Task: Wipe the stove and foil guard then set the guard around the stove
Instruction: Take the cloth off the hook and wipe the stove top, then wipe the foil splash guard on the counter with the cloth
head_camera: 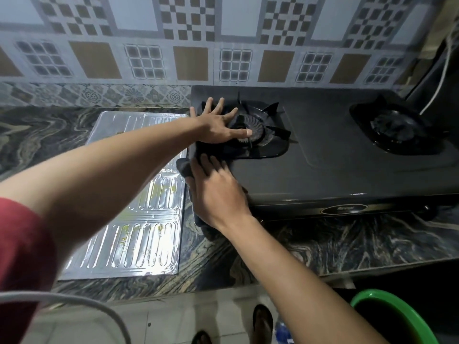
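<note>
We see a black two-burner gas stove [335, 150] on a dark, marble-veined desk [360, 244], pushed back against a wall of patterned tiles [193, 45]. Its top is flat, smooth and slightly glossy, with a badge on the front edge. The left burner [258, 130] is a ribbed round ring under a pronged black pan support; the right burner [395, 130] sits well apart from it, near a white cable [439, 78] that hangs down at the far right.

The left hand [221, 125] lies flat on the left burner, fingers [242, 132] spread wide and holding nothing, thumb stretched across the ribbed ring. The right hand [218, 194] is at the stove's front left corner, pressing down on a dark cloth [185, 167]; the fingers lie nearly straight over it, and a rounded fold of the cloth sticks out to their left. The hand is blurred, so we cannot tell how firmly the cloth is gripped.

The foil guard [139, 232] lies flat on the desk just beside the stove's left edge, not standing around it. It is thin, shiny silver sheet, embossed with rows of rounded slots, and carries yellowish smears in several panels. The left forearm crosses above its upper part and hides some of it.

Below the desk edge we see a pale tiled floor [186, 316], a green plastic basin [397, 316] at the right and a dark sandal [262, 321].
</note>
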`<action>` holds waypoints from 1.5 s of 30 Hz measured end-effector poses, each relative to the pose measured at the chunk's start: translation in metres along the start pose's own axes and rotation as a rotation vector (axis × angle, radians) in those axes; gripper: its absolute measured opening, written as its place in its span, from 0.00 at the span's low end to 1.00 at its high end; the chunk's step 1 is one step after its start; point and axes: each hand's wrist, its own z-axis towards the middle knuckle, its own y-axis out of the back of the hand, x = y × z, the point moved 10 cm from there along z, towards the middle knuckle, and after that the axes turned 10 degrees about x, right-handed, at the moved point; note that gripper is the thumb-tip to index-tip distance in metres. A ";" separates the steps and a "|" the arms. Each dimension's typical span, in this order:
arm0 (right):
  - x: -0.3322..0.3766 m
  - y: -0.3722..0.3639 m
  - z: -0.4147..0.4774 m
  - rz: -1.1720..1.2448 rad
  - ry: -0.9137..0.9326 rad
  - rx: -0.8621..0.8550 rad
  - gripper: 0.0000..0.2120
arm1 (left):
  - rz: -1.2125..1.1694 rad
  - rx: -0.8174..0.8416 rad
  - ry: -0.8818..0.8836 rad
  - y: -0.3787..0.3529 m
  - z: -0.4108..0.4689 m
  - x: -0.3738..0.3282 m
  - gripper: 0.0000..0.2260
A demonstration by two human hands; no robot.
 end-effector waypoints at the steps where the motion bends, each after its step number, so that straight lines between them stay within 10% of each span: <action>1: 0.005 0.000 -0.002 0.018 0.069 -0.010 0.23 | -0.001 0.006 0.000 0.000 -0.001 0.000 0.45; 9: 0.016 -0.011 -0.047 0.038 0.501 0.204 0.27 | -0.191 -0.103 -0.028 0.025 -0.033 0.008 0.37; 17: -0.033 0.049 -0.031 1.150 0.082 0.190 0.12 | -0.755 -0.479 -0.111 0.050 -0.145 0.035 0.18; 22: -0.040 0.071 -0.002 1.604 -0.004 0.165 0.11 | -1.317 -0.252 -0.154 0.006 -0.194 0.025 0.17; 33: 0.022 0.112 0.015 1.521 0.229 0.457 0.20 | -1.202 -0.645 -0.024 0.041 -0.264 0.036 0.04; 45: 0.064 0.087 0.055 1.452 0.254 0.636 0.18 | -1.118 -0.477 0.125 0.046 -0.290 0.110 0.23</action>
